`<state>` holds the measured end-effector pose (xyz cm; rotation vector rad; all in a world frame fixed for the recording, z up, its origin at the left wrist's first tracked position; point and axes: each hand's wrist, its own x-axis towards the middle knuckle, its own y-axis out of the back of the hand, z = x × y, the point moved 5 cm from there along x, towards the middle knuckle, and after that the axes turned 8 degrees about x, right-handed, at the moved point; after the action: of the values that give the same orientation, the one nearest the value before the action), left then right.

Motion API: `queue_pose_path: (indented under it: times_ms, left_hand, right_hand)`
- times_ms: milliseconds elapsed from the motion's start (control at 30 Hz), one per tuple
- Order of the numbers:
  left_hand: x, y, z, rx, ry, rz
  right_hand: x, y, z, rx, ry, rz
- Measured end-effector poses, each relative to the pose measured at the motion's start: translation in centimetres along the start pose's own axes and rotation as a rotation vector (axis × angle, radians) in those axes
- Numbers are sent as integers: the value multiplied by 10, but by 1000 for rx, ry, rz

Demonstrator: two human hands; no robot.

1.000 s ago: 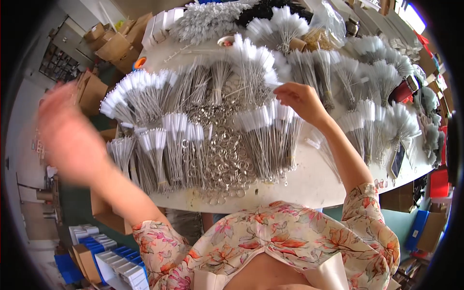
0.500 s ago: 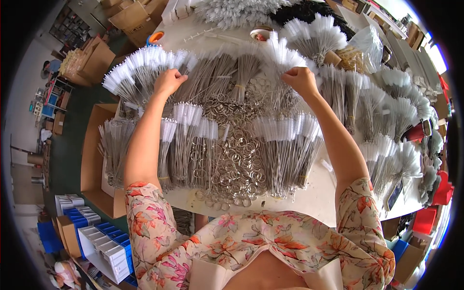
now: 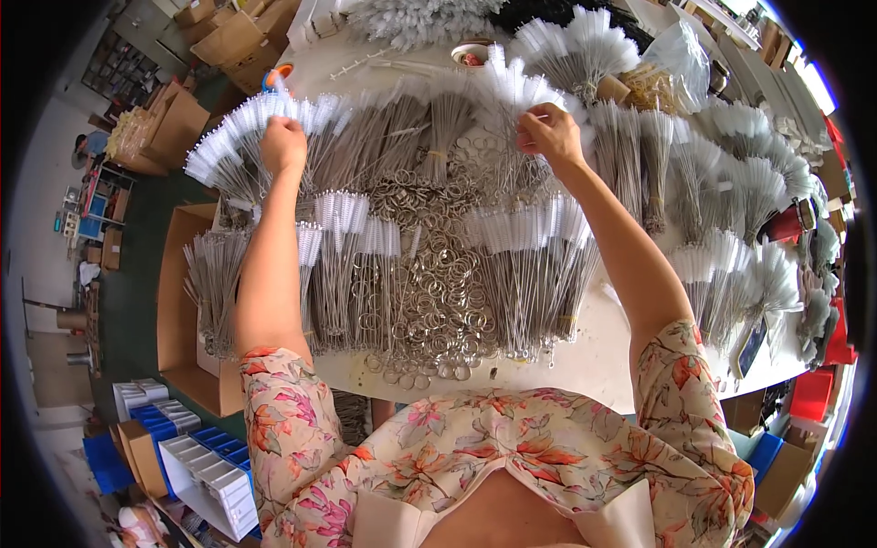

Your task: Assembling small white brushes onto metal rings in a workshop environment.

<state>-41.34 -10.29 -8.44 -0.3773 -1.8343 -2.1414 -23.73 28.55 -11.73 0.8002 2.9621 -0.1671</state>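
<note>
Brushes (image 3: 224, 151), far-left bundle: white bristle heads fanned toward the far side of the table (image 3: 598, 373), thin wire stems running nearer.

Left hand (image 3: 284, 144): over that bundle, among the heads, fingers curled in. From my distant seat I cannot tell whether a stem is pinched between them.

Right hand (image 3: 551, 135): at the right flank of the middle fan (image 3: 507, 87), same white-headed kind. Fingers bent, knuckles raised; their tips are too small for me to read, so I cannot tell whether they pinch a brush or only touch the fan.

Front-left bundles (image 3: 343, 215): heads away from the wearer, stems toward the near edge, partly hidden from me by the left forearm.

Front-right bundles (image 3: 539, 224): laid the same way, to the left of the right forearm.

Metal rings (image 3: 438, 301): loose heap between the two front groups, a few lying near the table's near edge.

Right side of the table: further bundles (image 3: 722, 260), with a dark flat slab (image 3: 751, 349) just beside them.

Far side: orange roll (image 3: 278, 75) behind the far-left bundle; small bowl (image 3: 470, 53), reddish contents; clear plastic bag (image 3: 685, 68); pale bristly heap (image 3: 420, 18).

Off the table, left: cardboard box (image 3: 175, 320) with its top open; white and blue bins (image 3: 210, 484) on my lower left; green floor (image 3: 137, 265).

Wearer: floral shirt (image 3: 539, 438), short sleeves, both forearms bare.
</note>
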Motion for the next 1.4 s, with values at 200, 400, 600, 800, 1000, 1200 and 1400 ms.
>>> queue_pose_path:
  times_ms: [200,400,600,800,1000,1200,1400]
  left_hand:
    - [-43,-12,91,-363,-666,-232]
    - [-21,-27,58,-440,-635,-129]
    - [-8,31,94,-1073,-149,-353]
    - [-74,116,137,-1179,-230,-449]
    - [-240,135,138,-1265,-424,-524]
    - [-324,78,111,-1485,-206,-204]
    - [-315,73,111,-1599,-119,-302]
  right_hand:
    - [0,-2,-9,-556,274,15]
    - [-15,-9,-62,-275,557,145]
    - [-5,93,-119,143,403,116]
    - [17,185,-63,-1022,237,288]
    - [2,182,-45,-1225,78,277]
    - [16,197,-43,-794,59,183]
    - [1,192,-78,-731,309,239]
